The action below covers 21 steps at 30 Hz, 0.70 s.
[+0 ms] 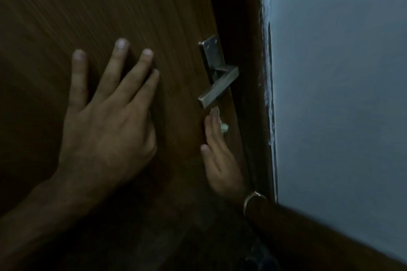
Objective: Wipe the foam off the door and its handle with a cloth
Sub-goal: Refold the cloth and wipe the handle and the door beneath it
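Left hand (103,130): flat, fingers spread, pressing door (154,17), probably steadying it | right hand (220,160): fingers straight, reaching under handle (218,86), touching small pale object, possibly foam | cloth: not visible

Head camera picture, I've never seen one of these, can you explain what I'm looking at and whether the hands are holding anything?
The camera sits on a person's head, looking forward and down at their own hands; there is no machine. The left hand lies flat, fingers spread, on a brown wooden door. The right hand, a bangle on its wrist, reaches with straight fingers just below the metal lever handle. Something small and pale shows by its fingertips; I cannot tell what it is. No cloth is visible. A pale wall is on the right.
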Motion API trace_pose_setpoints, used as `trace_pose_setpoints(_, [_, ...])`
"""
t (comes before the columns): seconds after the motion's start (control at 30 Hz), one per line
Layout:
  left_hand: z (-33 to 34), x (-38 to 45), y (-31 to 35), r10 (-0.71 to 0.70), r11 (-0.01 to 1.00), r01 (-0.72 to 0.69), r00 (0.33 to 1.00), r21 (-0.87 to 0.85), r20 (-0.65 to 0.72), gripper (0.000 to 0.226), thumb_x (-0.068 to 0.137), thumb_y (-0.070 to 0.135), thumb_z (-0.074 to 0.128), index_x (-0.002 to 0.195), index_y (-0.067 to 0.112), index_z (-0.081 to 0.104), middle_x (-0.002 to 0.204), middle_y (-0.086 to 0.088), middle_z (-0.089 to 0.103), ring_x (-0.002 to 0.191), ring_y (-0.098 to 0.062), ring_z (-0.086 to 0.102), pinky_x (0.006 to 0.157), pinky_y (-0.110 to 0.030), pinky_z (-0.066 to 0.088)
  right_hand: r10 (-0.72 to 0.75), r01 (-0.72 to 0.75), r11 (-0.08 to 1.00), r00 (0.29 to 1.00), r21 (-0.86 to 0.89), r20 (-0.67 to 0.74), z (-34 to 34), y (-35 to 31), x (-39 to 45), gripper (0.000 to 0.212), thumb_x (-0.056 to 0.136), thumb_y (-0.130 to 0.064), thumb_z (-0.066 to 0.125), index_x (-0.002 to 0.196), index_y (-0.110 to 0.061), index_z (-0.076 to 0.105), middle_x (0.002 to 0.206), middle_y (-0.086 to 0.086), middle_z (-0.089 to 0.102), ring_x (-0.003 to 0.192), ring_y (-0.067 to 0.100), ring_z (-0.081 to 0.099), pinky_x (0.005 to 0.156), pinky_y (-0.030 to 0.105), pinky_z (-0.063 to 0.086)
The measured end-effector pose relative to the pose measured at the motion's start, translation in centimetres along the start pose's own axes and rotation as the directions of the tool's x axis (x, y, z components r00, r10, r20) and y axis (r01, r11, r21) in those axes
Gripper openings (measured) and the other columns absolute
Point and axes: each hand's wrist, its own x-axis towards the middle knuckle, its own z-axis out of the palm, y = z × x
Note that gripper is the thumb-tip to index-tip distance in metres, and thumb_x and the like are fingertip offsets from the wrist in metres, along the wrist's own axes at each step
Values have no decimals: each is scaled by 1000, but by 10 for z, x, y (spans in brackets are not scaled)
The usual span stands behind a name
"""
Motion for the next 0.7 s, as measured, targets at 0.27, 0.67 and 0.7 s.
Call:
trace_pose_setpoints(0.27, [-24, 15, 58, -210, 675, 329, 944, -660, 255, 48, 96, 31, 42, 144, 28, 44, 146, 8, 46, 132, -5, 39, 102, -28, 39, 564, -225, 758, 697, 612, -442, -56, -44, 64, 22, 87, -6, 69, 102, -22, 73, 94, -13, 69, 80, -7, 64, 58, 3, 48])
trace_pose_setpoints(0.67, [-21, 40, 78, -126, -570, 642, 548, -513, 827, 52, 101, 55, 32, 117, 21, 68, 98, -5, 78, 88, -16, 75, 72, -35, 60, 174, -164, 970, 984, 177, -43, -52, -117, 24, 20, 91, -9, 62, 98, -25, 71, 108, -17, 58, 101, -3, 57, 79, 16, 54])
trace_pose_setpoints(0.7, [-20, 39, 77, -112, -599, 636, 536, -487, 837, 59, 100, 58, 29, 124, 17, 64, 109, -8, 76, 99, -20, 73, 86, -41, 57, 195, -175, 958, 978, 227, -70, -59, -119, 25, 21, 91, -10, 63, 96, -28, 71, 108, -18, 60, 99, -4, 58, 76, 13, 53])
